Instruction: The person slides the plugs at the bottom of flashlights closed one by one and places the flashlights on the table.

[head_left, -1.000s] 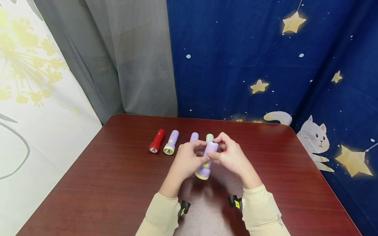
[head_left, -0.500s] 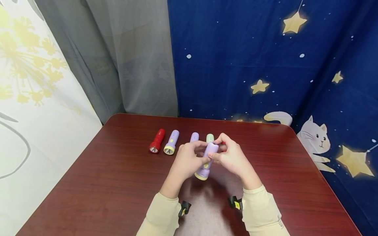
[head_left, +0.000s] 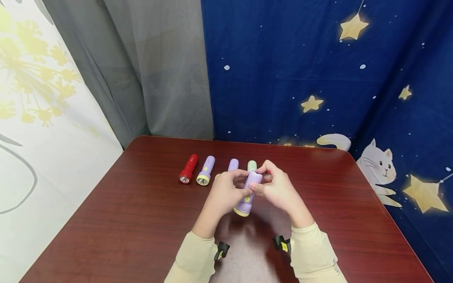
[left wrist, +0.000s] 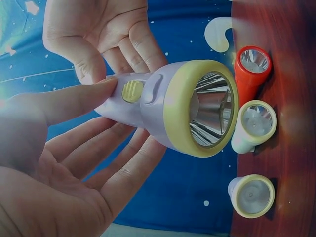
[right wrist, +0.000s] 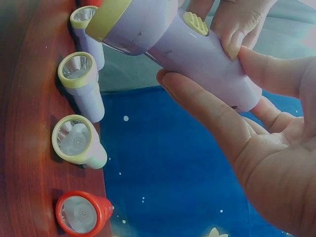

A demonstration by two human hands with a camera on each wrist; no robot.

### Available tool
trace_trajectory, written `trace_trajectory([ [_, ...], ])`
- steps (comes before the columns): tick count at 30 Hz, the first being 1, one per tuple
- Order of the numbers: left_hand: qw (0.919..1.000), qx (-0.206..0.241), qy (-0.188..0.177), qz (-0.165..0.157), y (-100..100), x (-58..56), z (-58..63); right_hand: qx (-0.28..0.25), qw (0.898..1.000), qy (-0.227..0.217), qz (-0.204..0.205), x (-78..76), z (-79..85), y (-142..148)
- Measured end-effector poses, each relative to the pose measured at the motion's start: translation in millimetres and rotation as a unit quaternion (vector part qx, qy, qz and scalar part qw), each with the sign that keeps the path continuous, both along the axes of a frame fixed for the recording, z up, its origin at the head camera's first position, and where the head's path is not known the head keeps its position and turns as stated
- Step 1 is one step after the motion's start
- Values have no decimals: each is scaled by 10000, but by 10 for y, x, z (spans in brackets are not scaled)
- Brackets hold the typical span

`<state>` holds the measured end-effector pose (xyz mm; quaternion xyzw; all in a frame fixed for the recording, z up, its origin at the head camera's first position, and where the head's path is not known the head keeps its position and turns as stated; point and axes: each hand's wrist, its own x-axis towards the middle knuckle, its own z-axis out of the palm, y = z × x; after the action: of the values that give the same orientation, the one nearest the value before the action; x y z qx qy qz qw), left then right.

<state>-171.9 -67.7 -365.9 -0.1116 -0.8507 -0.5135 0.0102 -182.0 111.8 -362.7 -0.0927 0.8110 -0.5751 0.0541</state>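
Observation:
Both hands hold a lavender flashlight over the table, its pale yellow lens end tilted down and toward me. My left hand grips the body from the left. In the left wrist view, its thumb lies near the ribbed yellow switch and its fingers pass underneath. My right hand pinches the tail end between thumb and fingers. The reflector shows clear in the left wrist view. Between the hands and the back edge stand another lavender flashlight and a mint green one, both partly covered by the hands.
A red flashlight and a lavender one lie to the left on the dark red table. Another red flashlight, mostly hidden behind my right hand in the head view, ends the row. Curtains hang behind the table.

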Motion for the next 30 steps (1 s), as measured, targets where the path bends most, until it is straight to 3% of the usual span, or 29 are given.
trace_trajectory([
  [15, 10000, 3, -65, -15, -14, -17, -35, 52, 10000, 44, -28, -13, -20, -7],
  [30, 9999, 22, -127, 88, 9, 48, -47, 53, 9999, 101, 77, 22, -36, 28],
])
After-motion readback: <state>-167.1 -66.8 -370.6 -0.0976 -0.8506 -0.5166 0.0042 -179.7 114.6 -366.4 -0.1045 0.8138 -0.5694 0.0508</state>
